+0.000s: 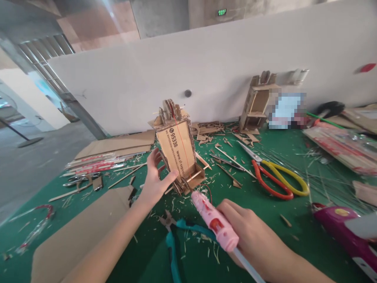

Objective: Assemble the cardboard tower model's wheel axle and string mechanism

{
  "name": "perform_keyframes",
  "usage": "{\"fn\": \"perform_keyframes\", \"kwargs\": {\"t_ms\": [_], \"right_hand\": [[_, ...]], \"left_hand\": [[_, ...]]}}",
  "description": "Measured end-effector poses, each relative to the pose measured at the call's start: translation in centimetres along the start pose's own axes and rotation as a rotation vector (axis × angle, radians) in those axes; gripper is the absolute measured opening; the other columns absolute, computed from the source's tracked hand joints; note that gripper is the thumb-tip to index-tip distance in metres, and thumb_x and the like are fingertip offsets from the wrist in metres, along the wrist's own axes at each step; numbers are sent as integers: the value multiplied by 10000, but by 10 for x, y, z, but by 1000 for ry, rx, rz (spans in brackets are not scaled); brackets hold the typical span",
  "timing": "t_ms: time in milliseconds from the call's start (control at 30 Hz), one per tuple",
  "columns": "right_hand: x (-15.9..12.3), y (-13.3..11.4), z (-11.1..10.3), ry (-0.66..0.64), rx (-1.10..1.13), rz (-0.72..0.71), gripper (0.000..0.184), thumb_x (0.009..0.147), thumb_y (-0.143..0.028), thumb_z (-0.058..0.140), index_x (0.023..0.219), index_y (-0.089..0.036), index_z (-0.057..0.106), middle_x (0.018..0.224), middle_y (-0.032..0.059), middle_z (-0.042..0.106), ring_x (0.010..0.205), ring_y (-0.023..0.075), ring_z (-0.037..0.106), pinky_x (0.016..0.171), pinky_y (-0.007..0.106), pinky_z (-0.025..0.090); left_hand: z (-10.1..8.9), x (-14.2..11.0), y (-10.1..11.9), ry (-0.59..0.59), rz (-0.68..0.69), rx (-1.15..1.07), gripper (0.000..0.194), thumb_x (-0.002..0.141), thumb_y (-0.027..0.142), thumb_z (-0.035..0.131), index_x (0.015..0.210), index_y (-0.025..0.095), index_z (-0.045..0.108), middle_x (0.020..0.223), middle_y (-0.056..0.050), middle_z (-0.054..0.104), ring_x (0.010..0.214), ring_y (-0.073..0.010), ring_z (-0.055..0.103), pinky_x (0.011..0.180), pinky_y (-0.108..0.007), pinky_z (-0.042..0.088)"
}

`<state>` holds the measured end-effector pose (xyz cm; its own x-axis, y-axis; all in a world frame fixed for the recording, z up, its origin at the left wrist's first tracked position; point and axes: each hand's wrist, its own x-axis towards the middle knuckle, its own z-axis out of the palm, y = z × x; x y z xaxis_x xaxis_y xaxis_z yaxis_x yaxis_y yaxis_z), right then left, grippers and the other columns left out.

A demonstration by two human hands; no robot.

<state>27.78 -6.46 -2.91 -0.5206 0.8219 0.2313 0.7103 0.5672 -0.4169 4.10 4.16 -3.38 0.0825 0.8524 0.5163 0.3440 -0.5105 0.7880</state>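
My left hand (157,177) grips the left side of a small cardboard structure (175,147), thumb across its printed front. The structure leans, with round cardboard discs on top, a red thread down the front and a small open tray (198,177) at its lower right. In my right hand (243,220) is a pink glue gun (213,222), a pale glue stick coming out of its back end. The glue gun's tip is close to the structure's lower edge; whether it touches I cannot tell. Teal-handled pliers (173,228) lie open below, between my forearms.
Red-and-yellow-handled scissors (275,173) lie to the right, near tweezers (226,161). A second cardboard structure (256,104) stands by the wall. A purple tool (344,228) is at the right edge. A cardboard sheet (79,228) lies front left. Scraps and sticks litter the green tabletop (250,196).
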Motion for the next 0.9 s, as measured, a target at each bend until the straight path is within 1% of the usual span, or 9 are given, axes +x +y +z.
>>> {"fn": "perform_keyframes", "kwargs": {"t_ms": [67, 167, 333, 433, 500, 600, 667, 767, 900], "right_hand": [[1, -2, 1, 12, -43, -14, 77, 853, -264, 424, 809, -207, 451, 760, 36, 533, 532, 151, 476, 454, 285, 294], [0, -3, 4, 36, -90, -46, 65, 851, -255, 426, 816, -211, 459, 747, 28, 525, 534, 160, 461, 457, 295, 270], [-3, -1, 10, 50, -118, -54, 20, 835, -223, 454, 819, -213, 462, 745, 20, 515, 537, 161, 442, 464, 299, 256], [-3, -1, 10, 48, -131, -43, 24, 817, -212, 482, 808, -212, 460, 757, 24, 513, 553, 163, 444, 472, 298, 257], [-2, -1, 10, 36, -133, -45, 36, 808, -209, 495, 802, -215, 461, 759, 23, 510, 554, 163, 440, 470, 299, 253], [0, -2, 10, 11, -134, -61, 43, 797, -211, 511, 803, -218, 469, 758, 21, 507, 554, 164, 437, 466, 299, 249], [1, -2, 9, 1, -132, -61, 47, 792, -213, 517, 812, -217, 474, 763, 22, 510, 565, 165, 450, 469, 299, 257], [1, -2, 8, -7, -129, -52, 46, 787, -203, 518, 805, -214, 476, 757, 20, 512, 572, 165, 465, 473, 297, 272], [0, -3, 7, 13, -146, -78, 41, 783, -201, 522, 798, -214, 486, 736, 14, 508, 554, 160, 451, 470, 297, 286]], "left_hand": [[4, 2, 1, 9, -43, -3, 723, 800, 399, 636, 1362, 285, 195, 1416, -125, 333, 1315, -262, 354, 970, -413, 455], [5, 2, 1, 70, -93, -49, 760, 754, 355, 691, 1357, 274, 237, 1345, -120, 408, 1257, -275, 423, 938, -430, 474], [2, -4, -1, 155, -125, -79, 698, 701, 318, 740, 1287, 263, 364, 1271, -105, 476, 1218, -288, 456, 874, -419, 513], [4, -11, 2, 230, -108, -97, 666, 685, 284, 755, 1243, 253, 393, 1216, -98, 500, 1144, -274, 516, 820, -390, 542], [7, -16, 4, 254, -89, -145, 667, 675, 260, 762, 1225, 250, 384, 1166, -90, 513, 1080, -255, 555, 797, -379, 554], [10, -22, 6, 269, -49, -196, 658, 666, 228, 766, 1196, 252, 377, 1113, -72, 514, 1033, -226, 568, 782, -358, 563], [11, -25, 8, 296, -13, -199, 636, 658, 215, 768, 1162, 252, 382, 1113, -67, 498, 1036, -217, 558, 774, -340, 565], [11, -26, 12, 325, 12, -197, 633, 643, 223, 774, 1127, 259, 368, 1172, -79, 467, 1082, -234, 542, 784, -348, 562], [9, -27, 19, 322, -5, -177, 615, 644, 253, 770, 1104, 255, 361, 1158, -88, 488, 1054, -248, 570, 805, -380, 556]]}}
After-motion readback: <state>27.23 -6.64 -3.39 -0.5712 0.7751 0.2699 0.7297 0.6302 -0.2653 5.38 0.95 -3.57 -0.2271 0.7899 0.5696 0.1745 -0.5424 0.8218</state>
